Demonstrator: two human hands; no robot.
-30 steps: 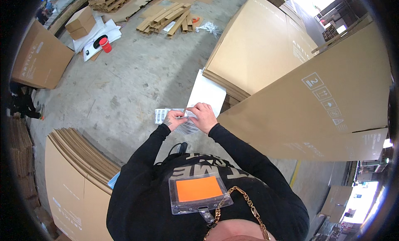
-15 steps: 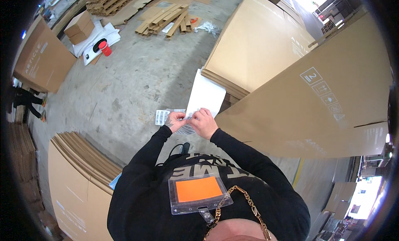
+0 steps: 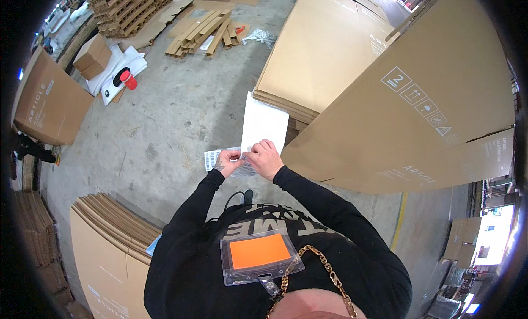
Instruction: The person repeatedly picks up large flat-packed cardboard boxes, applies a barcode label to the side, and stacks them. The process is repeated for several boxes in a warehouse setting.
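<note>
In front of my body, a blank white sheet extends away from my hands, its far end against the edge of the stacked cardboard cartons. My right hand is closed, its fingers pinching the sheet's near edge. Beside it my left hand is closed too, thumb and fingertips together close to my right fingertips. A label sheet printed with barcodes sticks out past the left hand, and a see-through striped sheet shows below both hands. What exactly lies between the fingertips is partly hidden.
Large flat brown cartons stand close on my right. A flat cardboard stack is at lower left. Further off lie cardboard strips, a red cup, a small box and an upright carton.
The view has shifted slightly, so surroundings sit a little differently. Both hands stay together at the sheet's near edge, with the right fingers moved slightly left along it.
</note>
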